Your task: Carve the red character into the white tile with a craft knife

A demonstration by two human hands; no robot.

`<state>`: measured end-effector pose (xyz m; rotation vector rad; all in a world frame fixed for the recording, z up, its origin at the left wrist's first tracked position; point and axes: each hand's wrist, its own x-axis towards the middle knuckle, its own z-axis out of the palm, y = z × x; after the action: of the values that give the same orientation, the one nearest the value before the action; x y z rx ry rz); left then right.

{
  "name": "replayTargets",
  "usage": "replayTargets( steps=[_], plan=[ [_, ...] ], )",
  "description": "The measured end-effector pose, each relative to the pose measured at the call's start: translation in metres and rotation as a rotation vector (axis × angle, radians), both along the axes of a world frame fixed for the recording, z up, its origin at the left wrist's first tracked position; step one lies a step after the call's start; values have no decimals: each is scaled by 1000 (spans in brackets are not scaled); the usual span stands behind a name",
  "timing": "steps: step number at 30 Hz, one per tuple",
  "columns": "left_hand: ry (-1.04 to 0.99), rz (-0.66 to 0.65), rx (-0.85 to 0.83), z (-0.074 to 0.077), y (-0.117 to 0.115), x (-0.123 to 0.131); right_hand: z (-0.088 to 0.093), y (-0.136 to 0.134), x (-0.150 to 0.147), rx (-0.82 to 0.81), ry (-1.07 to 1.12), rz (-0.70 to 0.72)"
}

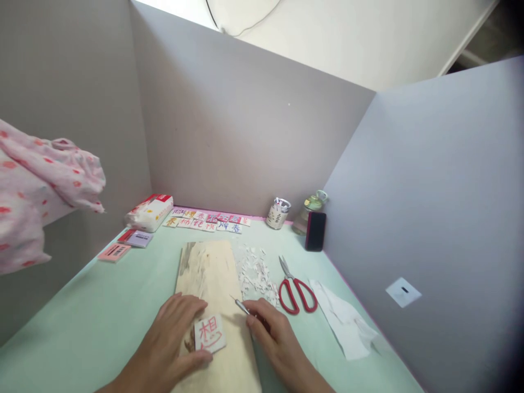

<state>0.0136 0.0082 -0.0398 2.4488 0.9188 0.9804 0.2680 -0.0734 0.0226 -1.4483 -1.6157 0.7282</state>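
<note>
A white paper square with a red hand-drawn character lies on a pale wooden board. My left hand rests around its left side, fingers spread on the board and thumb at the square's lower edge. In my right hand, closed at the board's right edge, is a slim silver craft knife. Its thin tip points up and left over the board, apart from the square. The rest of its handle is hidden by my fingers. White paper scraps lie scattered just right of the board.
Red-handled scissors and crumpled white tissue lie to the right. Behind stand a phone, a jar and a green-topped bottle. Character cards, a tissue pack and sticky-note pads sit at the back left.
</note>
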Motion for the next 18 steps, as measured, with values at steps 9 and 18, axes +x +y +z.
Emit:
replayTargets(
  steps=[9,18],
  plan=[
    [-81,114,-20,0,-5,3,0,13,13,-283,691,-124],
    [-534,313,-541,22,20,-12,-22,-4,-52,-655,1031,514]
  ],
)
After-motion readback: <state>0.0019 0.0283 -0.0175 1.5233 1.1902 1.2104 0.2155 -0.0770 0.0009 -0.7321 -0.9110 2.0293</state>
